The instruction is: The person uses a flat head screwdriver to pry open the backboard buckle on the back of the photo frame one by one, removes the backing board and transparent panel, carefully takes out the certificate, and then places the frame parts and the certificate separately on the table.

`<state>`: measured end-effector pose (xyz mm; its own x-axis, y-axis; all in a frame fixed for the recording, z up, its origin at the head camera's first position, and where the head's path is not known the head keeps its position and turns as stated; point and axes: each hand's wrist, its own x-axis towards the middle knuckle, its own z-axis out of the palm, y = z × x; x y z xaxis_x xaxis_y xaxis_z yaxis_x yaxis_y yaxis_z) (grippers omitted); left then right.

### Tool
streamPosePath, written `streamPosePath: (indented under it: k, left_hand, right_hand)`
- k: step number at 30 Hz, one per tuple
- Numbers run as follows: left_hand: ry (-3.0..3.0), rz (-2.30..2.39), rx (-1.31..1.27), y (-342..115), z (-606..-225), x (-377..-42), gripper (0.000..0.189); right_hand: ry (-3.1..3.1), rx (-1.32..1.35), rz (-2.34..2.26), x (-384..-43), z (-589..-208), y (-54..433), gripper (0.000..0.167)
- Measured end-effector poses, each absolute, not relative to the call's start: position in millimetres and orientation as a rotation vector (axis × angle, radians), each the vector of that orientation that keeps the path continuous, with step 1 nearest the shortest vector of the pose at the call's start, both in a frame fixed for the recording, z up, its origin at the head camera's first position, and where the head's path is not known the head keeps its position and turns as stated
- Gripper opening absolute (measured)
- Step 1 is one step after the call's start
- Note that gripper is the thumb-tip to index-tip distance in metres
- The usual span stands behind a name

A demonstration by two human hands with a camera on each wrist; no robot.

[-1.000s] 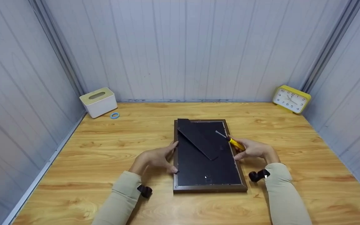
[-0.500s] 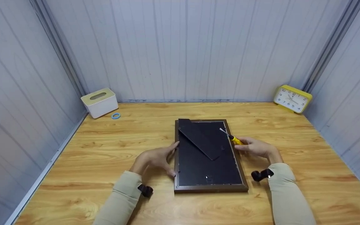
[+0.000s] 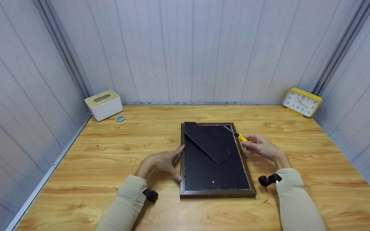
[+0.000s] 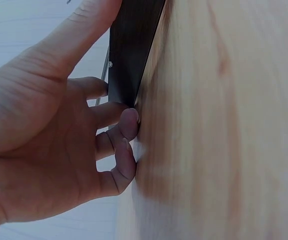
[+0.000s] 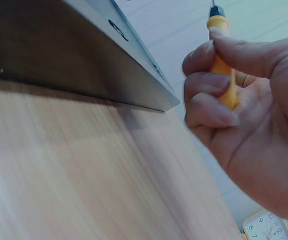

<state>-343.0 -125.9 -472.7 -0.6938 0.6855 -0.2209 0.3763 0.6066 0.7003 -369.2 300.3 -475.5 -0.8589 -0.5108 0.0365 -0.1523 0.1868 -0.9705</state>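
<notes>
A picture frame (image 3: 218, 193) lies face down on the wooden table, its black backing board (image 3: 201, 176) upward. Slanting across that board is the black stand leg (image 3: 204, 146). My left hand (image 3: 161, 162) rests against the frame's left side, thumb and fingers spread along the edge; the left wrist view shows its lower fingers bent near the tabletop. With my right hand (image 3: 263, 147) I grip a screwdriver (image 5: 227, 97) by its yellow handle, fingers curled round it and thumb along it. Its metal shaft points up-left over the frame's upper right corner.
A white tissue box (image 3: 106, 109) with a wood-look lid stands at the back left, beside a small blue ring (image 3: 120, 118). At the back right is a yellow alarm clock (image 3: 301, 102). Pale panel walls (image 3: 172, 54) enclose the table (image 3: 92, 154) on three sides.
My right hand has left the frame's right edge and moved up and away from me, bringing the screwdriver nearer the upper right corner. My left hand stays at the left edge, its thumb slightly lower.
</notes>
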Motion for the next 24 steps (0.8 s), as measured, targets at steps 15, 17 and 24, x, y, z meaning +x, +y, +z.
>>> streamPosePath:
  k: [15, 17, 24]
  left_hand:
    - [2.370, 0.874, 0.825, -126.3, -473.5, -343.3, 0.135]
    - [2.378, 0.865, 0.827, -126.5, -473.5, -343.2, 0.135]
    - [2.370, 0.857, 0.821, -126.4, -473.4, -344.3, 0.135]
  right_hand:
    - [2.316, -0.612, -1.807, -363.0, -458.0, 283.6, 0.033]
    - [2.303, -0.630, -1.801, -359.5, -452.4, 275.9, 0.032]
    - [2.326, -0.820, -1.703, -347.7, -437.7, 248.9, 0.028]
